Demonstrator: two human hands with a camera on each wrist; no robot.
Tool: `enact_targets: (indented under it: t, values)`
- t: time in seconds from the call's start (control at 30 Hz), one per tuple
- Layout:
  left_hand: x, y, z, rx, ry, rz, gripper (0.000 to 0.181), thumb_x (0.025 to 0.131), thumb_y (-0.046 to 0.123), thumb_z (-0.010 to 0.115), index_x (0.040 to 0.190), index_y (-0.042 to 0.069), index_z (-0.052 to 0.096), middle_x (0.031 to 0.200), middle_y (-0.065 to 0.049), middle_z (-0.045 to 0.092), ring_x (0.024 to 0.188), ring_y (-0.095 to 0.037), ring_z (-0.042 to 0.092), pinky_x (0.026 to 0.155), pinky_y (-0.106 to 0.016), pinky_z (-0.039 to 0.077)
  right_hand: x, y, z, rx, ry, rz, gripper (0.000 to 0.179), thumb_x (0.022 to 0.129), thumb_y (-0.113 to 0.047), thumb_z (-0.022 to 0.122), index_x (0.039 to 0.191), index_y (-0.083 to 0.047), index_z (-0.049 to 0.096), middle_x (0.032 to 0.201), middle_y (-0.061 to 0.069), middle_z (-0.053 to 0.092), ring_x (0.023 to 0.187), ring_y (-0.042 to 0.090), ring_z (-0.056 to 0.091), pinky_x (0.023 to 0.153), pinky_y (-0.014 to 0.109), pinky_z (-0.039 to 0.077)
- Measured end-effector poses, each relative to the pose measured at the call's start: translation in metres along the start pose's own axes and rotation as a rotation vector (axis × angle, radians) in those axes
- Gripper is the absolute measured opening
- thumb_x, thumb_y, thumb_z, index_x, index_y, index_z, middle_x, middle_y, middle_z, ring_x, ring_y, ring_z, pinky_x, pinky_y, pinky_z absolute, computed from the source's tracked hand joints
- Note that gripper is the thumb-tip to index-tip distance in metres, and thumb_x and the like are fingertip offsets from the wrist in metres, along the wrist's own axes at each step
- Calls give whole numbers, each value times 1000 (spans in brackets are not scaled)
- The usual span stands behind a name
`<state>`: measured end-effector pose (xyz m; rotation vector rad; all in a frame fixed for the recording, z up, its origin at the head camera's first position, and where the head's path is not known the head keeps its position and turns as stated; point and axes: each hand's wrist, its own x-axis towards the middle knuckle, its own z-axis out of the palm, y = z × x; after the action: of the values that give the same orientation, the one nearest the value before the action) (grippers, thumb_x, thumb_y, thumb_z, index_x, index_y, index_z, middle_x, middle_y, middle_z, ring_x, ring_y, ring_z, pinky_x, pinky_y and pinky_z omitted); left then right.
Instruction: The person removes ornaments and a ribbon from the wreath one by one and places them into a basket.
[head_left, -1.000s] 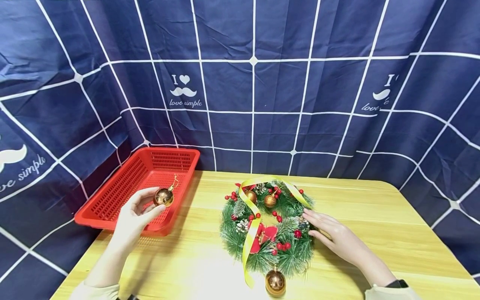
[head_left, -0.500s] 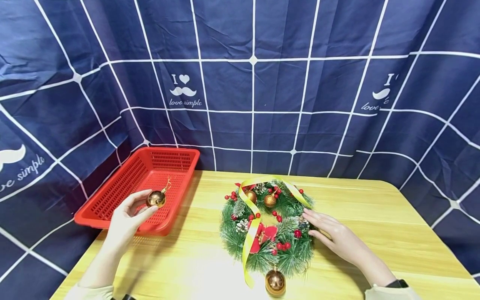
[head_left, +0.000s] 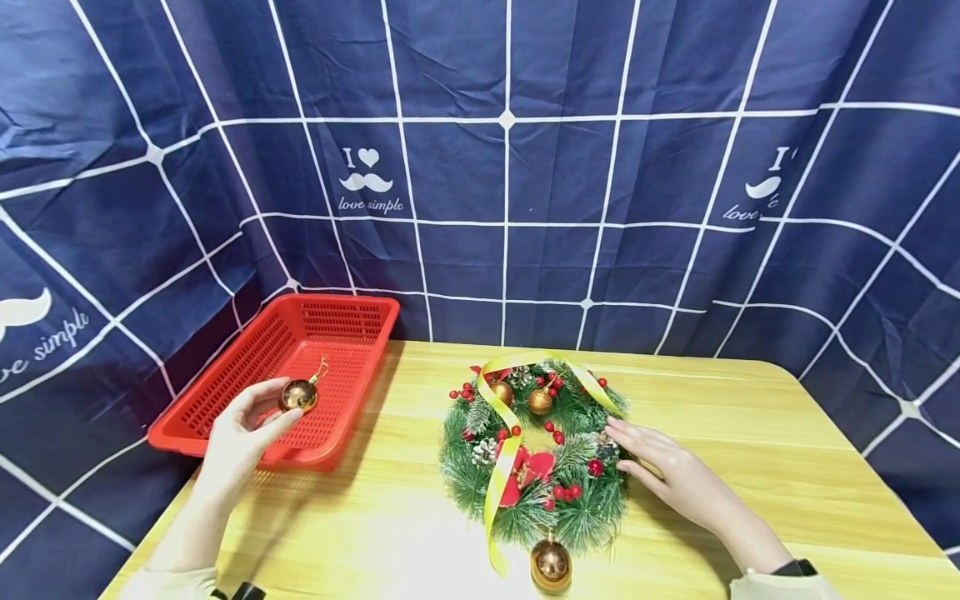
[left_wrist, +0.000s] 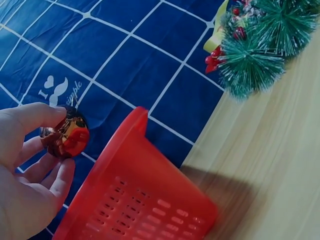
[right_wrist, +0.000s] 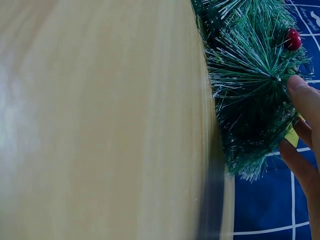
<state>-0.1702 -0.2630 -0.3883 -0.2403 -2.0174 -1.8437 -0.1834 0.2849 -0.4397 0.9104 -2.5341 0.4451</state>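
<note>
My left hand (head_left: 243, 429) pinches a shiny bronze Christmas bauble (head_left: 298, 395) with a gold hanging loop, thumb on one side and fingers on the other. The bauble is above the near part of a red plastic basket (head_left: 384, 321); in the left wrist view it shows beyond the basket's rim. My right hand (head_left: 671, 471) rests its extended fingers on the right edge of a green Christmas wreath (head_left: 592, 521), thumb apart. Another bronze bauble (head_left: 551, 567) hangs at the wreath's near edge. A yellow ribbon (head_left: 498, 492) drapes over the wreath's left side.
Red berries, pine cones and a glittery gold bauble (head_left: 540, 402) decorate the wreath. The wooden table (head_left: 750, 433) carries wreath and basket. A dark blue curtain (head_left: 555, 175) with white lines stands behind and to both sides.
My left hand has moved left with the bauble, from over the basket's right side to further in over it. The right hand and the wreath have stayed in place.
</note>
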Motion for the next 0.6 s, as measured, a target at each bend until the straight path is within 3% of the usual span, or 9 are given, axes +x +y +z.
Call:
enact_targets:
  t: [0.27, 0.6]
  values:
    - [3, -2, -4, 19, 29, -35, 45, 77, -6, 66, 120, -3, 51, 103, 8, 62, 95, -2, 57, 81, -10, 43, 1, -2, -1, 13, 0, 6, 53, 83, -22, 66, 132, -19, 48, 135, -3, 47, 125, 11, 40, 102, 4, 14]
    - [12, -1, -7, 291, 75, -89, 46, 76, 9, 72, 118, 1, 54, 95, 21, 59, 87, 5, 56, 78, -8, 43, -1, 0, -1, -7, -13, 0, 52, 84, -23, 65, 133, -17, 47, 135, -1, 47, 125, 11, 39, 103, 5, 13]
